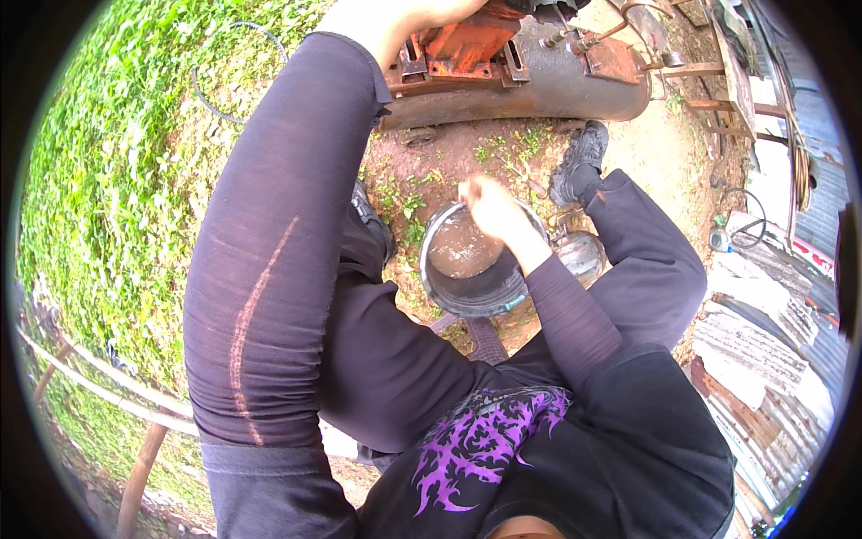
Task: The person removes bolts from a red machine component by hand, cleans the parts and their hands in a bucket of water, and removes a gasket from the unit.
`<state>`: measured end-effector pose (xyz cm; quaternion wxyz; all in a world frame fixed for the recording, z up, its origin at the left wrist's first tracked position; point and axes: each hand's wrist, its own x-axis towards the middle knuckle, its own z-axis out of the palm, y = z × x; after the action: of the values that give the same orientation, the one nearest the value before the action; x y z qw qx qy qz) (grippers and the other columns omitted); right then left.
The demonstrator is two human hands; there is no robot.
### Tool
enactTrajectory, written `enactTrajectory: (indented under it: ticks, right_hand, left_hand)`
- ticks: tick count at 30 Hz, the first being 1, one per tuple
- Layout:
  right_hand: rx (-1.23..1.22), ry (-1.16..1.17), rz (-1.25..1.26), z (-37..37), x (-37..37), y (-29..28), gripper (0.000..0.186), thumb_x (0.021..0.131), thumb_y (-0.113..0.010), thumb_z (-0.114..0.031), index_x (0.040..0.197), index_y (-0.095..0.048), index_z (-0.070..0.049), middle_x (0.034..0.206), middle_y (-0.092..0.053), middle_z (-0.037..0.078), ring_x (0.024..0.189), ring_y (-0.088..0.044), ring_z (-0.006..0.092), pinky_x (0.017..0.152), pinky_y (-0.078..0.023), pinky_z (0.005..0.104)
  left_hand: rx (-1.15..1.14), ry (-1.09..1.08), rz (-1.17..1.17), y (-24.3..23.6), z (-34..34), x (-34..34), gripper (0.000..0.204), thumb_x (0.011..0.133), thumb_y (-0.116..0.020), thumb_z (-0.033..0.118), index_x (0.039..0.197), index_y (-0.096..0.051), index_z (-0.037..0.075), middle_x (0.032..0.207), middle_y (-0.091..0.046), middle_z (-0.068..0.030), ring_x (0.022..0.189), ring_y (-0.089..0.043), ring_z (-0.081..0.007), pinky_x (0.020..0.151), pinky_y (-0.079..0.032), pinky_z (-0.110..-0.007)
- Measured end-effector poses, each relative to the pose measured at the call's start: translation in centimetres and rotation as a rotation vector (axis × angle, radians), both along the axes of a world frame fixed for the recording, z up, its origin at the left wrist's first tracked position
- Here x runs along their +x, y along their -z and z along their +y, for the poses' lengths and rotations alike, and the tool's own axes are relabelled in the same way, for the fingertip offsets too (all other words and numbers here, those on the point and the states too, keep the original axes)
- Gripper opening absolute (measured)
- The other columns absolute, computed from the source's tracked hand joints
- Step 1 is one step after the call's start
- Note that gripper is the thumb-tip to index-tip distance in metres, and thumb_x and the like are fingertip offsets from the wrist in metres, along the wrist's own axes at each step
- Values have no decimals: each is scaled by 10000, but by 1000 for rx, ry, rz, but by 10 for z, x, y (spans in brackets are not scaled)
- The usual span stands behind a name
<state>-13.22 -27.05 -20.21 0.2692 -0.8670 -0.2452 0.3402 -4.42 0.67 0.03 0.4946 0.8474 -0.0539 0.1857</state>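
Note:
Between my legs stands a dark round bucket [465, 287] holding murky brown liquid with pale froth. My right hand [496, 212] hovers over its far right side, fingers curled closed and slightly blurred. Whether anything is in them is hidden. Stretched far forward, my left hand [429, 13] is cut by the top edge, so its fingers do not show. It is nearest to a worn orange metal block [469, 43] mounted on a rusty dark cylindrical tank [557, 85], which lies on its side and carries bent metal pipes.
A rounded metal container [579, 254] sits right of the bucket, beside my right leg. Green grass [117, 180] covers the left, where a thin dark hose loop [199, 88] lies. Corrugated metal sheets [763, 359] line the right. A wooden post [142, 476] stands lower left.

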Motion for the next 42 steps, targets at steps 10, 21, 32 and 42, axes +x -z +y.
enactTrajectory:
  ticks: [10, 21, 32, 42]
  right_hand:
    - [591, 634, 161, 107, 75, -34, 187, 1028, -560, -126, 961, -693, -14, 777, -599, 29, 705, -517, 114, 697, -447, 292]
    - [875, 884, 534, 122, 58, -13, 303, 1078, -510, -314, 869, -520, -95, 628, -394, -39, 465, -338, 74, 406, -257, 259]
    - [666, 882, 640, 119, 70, -33, 394, 1025, -562, -503, 867, -492, -148, 650, -376, -62, 483, -301, 66, 422, -231, 244]
    - [763, 766, 503, 113, 63, -36, 288, 1095, -467, -290, 933, -564, -72, 658, -408, -42, 504, -349, 64, 432, -276, 241]
  left_hand:
    - [-77, 30, -32, -6, -4, -11, 408, 988, -632, 342, 1249, -707, 38, 1451, -539, -179, 1352, -506, -299, 1137, -366, -369]
    - [-97, 4, -19, -1, -4, -6, 400, 979, -651, 343, 1224, -719, 34, 1431, -550, -168, 1305, -545, -305, 1118, -388, -361]
    - [-61, 12, -37, 2, -1, -5, 397, 984, -639, 344, 1227, -720, 41, 1433, -547, -155, 1320, -534, -301, 1125, -383, -362]
    - [-48, 12, -12, -1, -1, -5, 391, 986, -634, 334, 1232, -718, 41, 1443, -535, -164, 1332, -523, -301, 1129, -379, -365]
